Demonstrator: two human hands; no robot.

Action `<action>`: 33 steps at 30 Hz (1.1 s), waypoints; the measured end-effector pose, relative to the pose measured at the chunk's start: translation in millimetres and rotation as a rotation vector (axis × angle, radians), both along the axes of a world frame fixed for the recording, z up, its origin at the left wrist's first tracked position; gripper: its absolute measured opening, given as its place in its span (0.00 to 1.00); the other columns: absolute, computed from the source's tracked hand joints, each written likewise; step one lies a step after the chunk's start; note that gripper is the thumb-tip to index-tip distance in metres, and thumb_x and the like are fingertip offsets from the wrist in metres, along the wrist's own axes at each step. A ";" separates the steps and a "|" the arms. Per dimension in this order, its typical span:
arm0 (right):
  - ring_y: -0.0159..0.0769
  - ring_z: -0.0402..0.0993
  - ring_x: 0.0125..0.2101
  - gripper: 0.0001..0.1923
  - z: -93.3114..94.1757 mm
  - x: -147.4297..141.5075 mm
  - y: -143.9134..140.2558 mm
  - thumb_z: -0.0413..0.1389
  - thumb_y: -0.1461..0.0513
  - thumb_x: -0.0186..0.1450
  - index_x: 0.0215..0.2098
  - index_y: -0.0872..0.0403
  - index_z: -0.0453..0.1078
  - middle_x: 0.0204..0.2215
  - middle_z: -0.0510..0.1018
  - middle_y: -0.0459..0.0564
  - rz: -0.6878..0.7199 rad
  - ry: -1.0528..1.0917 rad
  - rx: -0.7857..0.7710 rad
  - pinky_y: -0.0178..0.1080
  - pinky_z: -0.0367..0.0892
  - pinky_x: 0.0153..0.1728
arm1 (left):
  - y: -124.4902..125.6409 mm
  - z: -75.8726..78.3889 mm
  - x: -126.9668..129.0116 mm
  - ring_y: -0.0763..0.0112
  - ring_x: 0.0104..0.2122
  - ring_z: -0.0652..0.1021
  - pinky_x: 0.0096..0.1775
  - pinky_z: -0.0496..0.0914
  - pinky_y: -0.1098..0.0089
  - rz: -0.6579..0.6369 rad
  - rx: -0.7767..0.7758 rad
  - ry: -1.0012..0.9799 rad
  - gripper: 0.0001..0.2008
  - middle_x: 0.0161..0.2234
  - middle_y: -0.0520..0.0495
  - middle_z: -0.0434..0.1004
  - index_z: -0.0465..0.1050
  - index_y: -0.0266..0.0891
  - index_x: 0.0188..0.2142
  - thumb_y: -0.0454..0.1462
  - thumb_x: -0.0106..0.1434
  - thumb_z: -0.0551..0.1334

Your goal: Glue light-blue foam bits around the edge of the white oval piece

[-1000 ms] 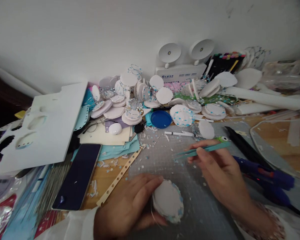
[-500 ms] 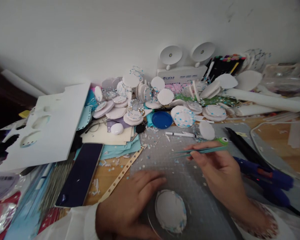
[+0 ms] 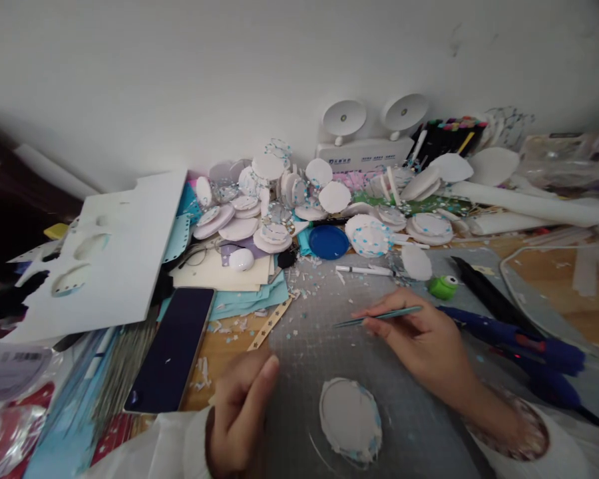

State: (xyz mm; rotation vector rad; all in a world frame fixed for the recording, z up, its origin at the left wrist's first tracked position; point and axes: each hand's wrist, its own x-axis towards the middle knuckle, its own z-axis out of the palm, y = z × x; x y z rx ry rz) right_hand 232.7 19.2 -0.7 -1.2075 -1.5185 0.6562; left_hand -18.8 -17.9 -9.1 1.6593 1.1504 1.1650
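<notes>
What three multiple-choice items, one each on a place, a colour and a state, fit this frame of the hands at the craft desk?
1. Where does the white oval disc lie?
A. On the grey cutting mat, between the hands
B. On the dark phone
C. In the right hand

2. What colour is the round lid beside the pile of white discs?
A. Red
B. Blue
C. Yellow

3. What does the right hand hold?
A. Nothing
B. The glue gun
C. Teal tweezers

Key: 1 A, the disc rests flat on the mat, apart from the left hand. 2 B, the lid is plainly blue. 3 C, the fingers pinch the tweezers, their tips pointing left.
</notes>
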 end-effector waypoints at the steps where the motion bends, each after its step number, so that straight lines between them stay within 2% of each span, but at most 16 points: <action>1: 0.35 0.81 0.26 0.04 -1.3 -2.8 0.7 0.63 0.65 0.60 0.30 0.49 0.75 0.27 0.83 0.45 0.020 -0.025 -0.008 0.33 0.75 0.25 | 0.6 -1.0 1.8 0.75 0.18 0.57 0.22 0.57 0.72 0.026 -0.115 -0.149 0.25 0.17 0.56 0.52 0.50 0.41 0.19 0.41 0.73 0.51; 3: 0.36 0.82 0.28 0.04 -3.6 -8.8 2.8 0.62 0.65 0.60 0.30 0.49 0.75 0.27 0.84 0.46 0.055 -0.066 -0.019 0.34 0.75 0.27 | 3.3 -2.3 5.4 0.76 0.18 0.53 0.21 0.55 0.73 0.060 -0.256 -0.379 0.28 0.16 0.57 0.48 0.47 0.41 0.17 0.44 0.71 0.56; 5: 0.36 0.82 0.29 0.04 -5.4 -14.1 5.9 0.60 0.66 0.61 0.30 0.49 0.75 0.27 0.84 0.46 0.074 -0.097 -0.021 0.34 0.75 0.27 | 5.5 -2.3 8.3 0.77 0.19 0.52 0.21 0.55 0.73 0.091 -0.277 -0.447 0.30 0.16 0.57 0.46 0.45 0.41 0.16 0.46 0.67 0.60; 12: 0.35 0.81 0.27 0.06 -7.5 -21.1 11.9 0.60 0.67 0.60 0.29 0.50 0.76 0.26 0.83 0.45 0.087 -0.139 -0.014 0.33 0.74 0.26 | 1.9 -1.2 13.8 0.78 0.19 0.51 0.21 0.53 0.73 0.108 -0.345 -0.488 0.30 0.17 0.57 0.46 0.45 0.41 0.17 0.46 0.66 0.61; 17: 0.33 0.80 0.26 0.04 4.8 -10.2 3.9 0.62 0.65 0.61 0.30 0.49 0.74 0.26 0.82 0.45 0.012 -0.064 0.050 0.32 0.75 0.25 | 3.1 -4.7 11.6 0.77 0.20 0.52 0.23 0.55 0.74 0.082 -0.383 -0.425 0.29 0.18 0.57 0.49 0.49 0.40 0.17 0.49 0.67 0.61; 19: 0.31 0.79 0.25 0.05 11.3 -5.1 -1.4 0.62 0.65 0.62 0.31 0.49 0.73 0.27 0.81 0.43 -0.010 -0.006 0.075 0.31 0.74 0.24 | 5.9 -1.8 10.9 0.77 0.21 0.55 0.24 0.55 0.74 0.043 -0.371 -0.330 0.29 0.18 0.56 0.52 0.53 0.39 0.16 0.49 0.67 0.61; 21: 0.28 0.78 0.23 0.04 15.1 -2.3 -7.2 0.63 0.64 0.63 0.32 0.48 0.73 0.27 0.80 0.43 -0.020 0.102 0.076 0.30 0.74 0.24 | 9.3 4.0 12.0 0.76 0.21 0.60 0.25 0.57 0.74 -0.022 -0.363 -0.198 0.26 0.18 0.54 0.59 0.62 0.38 0.17 0.48 0.66 0.61; 24: 0.27 0.75 0.21 0.03 14.5 -2.9 -16.8 0.64 0.61 0.65 0.34 0.48 0.73 0.28 0.81 0.44 -0.003 0.305 0.026 0.30 0.74 0.22 | 13.0 11.8 16.1 0.74 0.22 0.65 0.24 0.59 0.75 -0.061 -0.348 -0.064 0.18 0.20 0.50 0.68 0.76 0.35 0.25 0.46 0.64 0.63; 26: 0.28 0.76 0.21 0.03 11.9 -5.2 -23.2 0.64 0.60 0.65 0.34 0.47 0.74 0.29 0.81 0.44 0.023 0.387 -0.010 0.30 0.74 0.22 | 13.5 12.5 18.6 0.75 0.20 0.63 0.21 0.56 0.75 -0.063 -0.348 -0.061 0.14 0.19 0.52 0.65 0.80 0.35 0.30 0.44 0.63 0.65; 30: 0.28 0.79 0.23 0.03 8.6 -9.8 -32.8 0.64 0.61 0.65 0.35 0.46 0.74 0.28 0.81 0.42 0.063 0.439 -0.042 0.28 0.76 0.24 | 11.2 6.6 19.8 0.79 0.17 0.53 0.19 0.48 0.75 -0.138 -0.358 -0.082 0.09 0.16 0.60 0.48 0.83 0.38 0.36 0.40 0.62 0.66; 33: 0.32 0.82 0.26 0.04 9.9 -13.2 -35.7 0.66 0.60 0.63 0.33 0.45 0.75 0.27 0.79 0.41 0.036 0.426 -0.063 0.28 0.78 0.26 | 9.7 5.1 20.0 0.80 0.17 0.51 0.20 0.47 0.75 -0.200 -0.332 -0.123 0.08 0.17 0.62 0.45 0.83 0.39 0.39 0.37 0.60 0.69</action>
